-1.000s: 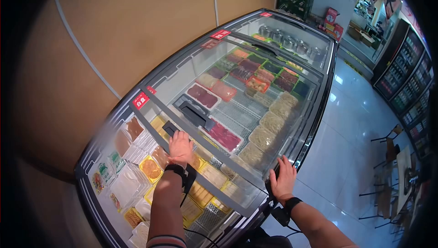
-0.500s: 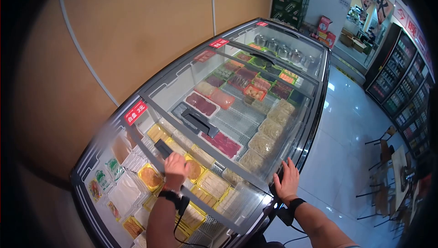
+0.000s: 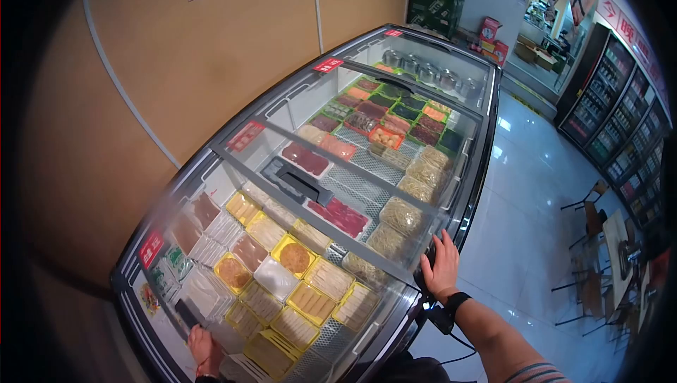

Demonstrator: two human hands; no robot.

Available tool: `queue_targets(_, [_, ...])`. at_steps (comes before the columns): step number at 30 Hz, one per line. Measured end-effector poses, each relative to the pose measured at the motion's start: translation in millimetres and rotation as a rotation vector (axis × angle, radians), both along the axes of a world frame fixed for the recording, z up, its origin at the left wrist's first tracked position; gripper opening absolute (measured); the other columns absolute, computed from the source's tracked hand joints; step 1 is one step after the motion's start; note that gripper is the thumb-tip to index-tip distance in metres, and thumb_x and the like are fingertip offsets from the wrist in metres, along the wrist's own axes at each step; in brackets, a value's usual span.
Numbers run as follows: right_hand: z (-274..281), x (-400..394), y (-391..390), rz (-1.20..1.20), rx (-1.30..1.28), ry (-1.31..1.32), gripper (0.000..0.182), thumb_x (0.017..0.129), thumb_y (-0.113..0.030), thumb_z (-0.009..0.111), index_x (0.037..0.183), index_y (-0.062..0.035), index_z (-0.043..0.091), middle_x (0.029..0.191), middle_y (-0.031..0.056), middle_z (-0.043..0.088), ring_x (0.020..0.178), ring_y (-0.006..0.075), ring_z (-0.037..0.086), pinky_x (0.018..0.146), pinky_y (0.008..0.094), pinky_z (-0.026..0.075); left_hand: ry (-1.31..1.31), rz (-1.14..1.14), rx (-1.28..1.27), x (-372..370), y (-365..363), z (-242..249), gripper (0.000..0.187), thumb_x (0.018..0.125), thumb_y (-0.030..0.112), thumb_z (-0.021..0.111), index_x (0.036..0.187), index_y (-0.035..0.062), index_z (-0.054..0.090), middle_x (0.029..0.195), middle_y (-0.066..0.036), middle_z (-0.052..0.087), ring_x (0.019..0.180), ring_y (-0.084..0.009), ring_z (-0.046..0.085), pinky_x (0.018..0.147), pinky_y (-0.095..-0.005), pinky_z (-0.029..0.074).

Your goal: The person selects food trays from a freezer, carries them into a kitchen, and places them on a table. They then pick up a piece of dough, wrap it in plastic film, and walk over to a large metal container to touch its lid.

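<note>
A long chest freezer (image 3: pixel 474 189) with sliding glass lids lies before me. My left hand (image 3: pixel 204 350) is at its near left end, fingers bent against the dark handle (image 3: pixel 185 314) of a glass lid. My right hand (image 3: pixel 442 268) rests on the right rim with the fingers spread, holding nothing. Between my hands, the near section shows yellow-edged trays of sliced food (image 3: pixel 330 277), a tray with a round orange-brown patty (image 3: pixel 294 257) and a white tray (image 3: pixel 276 279). A second dark handle (image 3: pixel 302 184) sits on the middle lid.
Farther in the freezer are trays of red meat (image 3: pixel 338 217), bundles of pale noodles (image 3: pixel 402 215) and metal containers (image 3: pixel 429 73). A tan wall (image 3: pixel 211 52) runs along the left. To the right are a tiled floor (image 3: pixel 508 242), drinks coolers (image 3: pixel 610 108) and a table with chairs (image 3: pixel 613 245).
My left hand has moved left and toward me, sliding the glass lid with its red label the same way. The near trays show more fully. My right hand stays on the rim.
</note>
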State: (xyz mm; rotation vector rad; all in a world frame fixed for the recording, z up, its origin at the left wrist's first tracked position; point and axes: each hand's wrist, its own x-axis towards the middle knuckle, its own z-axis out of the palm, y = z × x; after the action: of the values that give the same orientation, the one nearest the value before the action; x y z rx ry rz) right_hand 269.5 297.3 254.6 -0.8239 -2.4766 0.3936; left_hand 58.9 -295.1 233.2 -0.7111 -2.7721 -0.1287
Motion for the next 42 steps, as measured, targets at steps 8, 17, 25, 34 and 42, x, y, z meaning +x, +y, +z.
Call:
queue_targets(8, [-5,-1,3,-0.014,0.013,-0.011,0.058,0.084,-0.036,0.059,0.13,-0.0022,0.045,0.14,0.0213,0.038,0.129,0.0385,0.036,0.107,0.0481,0.026,-0.119,0.152,-0.235,33,-121,-7,0.024,0.072,0.008,0.062,0.094,0.0011,0.059,0.104,-0.017,0.057,0.118,-0.0346,0.047,0.097,-0.0466,0.037])
queue_targets(17, [-9,-4,2,-0.041,0.032,-0.06,0.058,0.085,-0.038,0.058,0.13,-0.003,0.045,0.139,0.0202,0.041,0.128,0.0377,0.037,0.107,0.0489,0.026,-0.692,0.834,-0.327,51,-119,45,0.05,0.095,0.035,0.044,0.137,0.0079,0.043,0.142,-0.01,0.044,0.136,-0.0283,0.032,0.113,-0.0483,0.02])
queue_targets(25, [-11,-5,3,-0.035,0.009,-0.061,0.056,0.086,-0.04,0.056,0.129,-0.0049,0.046,0.137,0.0182,0.044,0.127,0.0354,0.039,0.108,0.0513,0.024,-0.539,0.682,-0.32,43,-103,58,0.047,0.094,0.028,0.051,0.134,0.0049,0.044,0.139,-0.015,0.046,0.132,-0.03,0.038,0.108,-0.0463,0.029])
queue_targets(34, [-9,-4,2,-0.043,0.025,-0.065,0.052,0.084,-0.038,0.059,0.124,-0.0049,0.05,0.134,0.0165,0.046,0.126,0.0339,0.04,0.107,0.0516,0.026,-0.345,0.221,-0.073,83,118,-31,0.067,0.083,0.025,0.061,0.14,0.0039,0.034,0.15,-0.023,0.021,0.14,-0.0395,0.018,0.111,-0.0548,0.014])
queue_targets(42, [-5,0,6,0.009,-0.038,-0.055,0.05,0.085,-0.039,0.058,0.121,-0.005,0.052,0.134,0.0144,0.047,0.127,0.0314,0.04,0.107,0.0538,0.022,-0.376,-0.099,0.051,98,342,7,0.074,0.082,0.035,0.064,0.141,0.0017,0.035,0.15,-0.024,0.022,0.14,-0.0403,0.017,0.112,-0.0573,0.012])
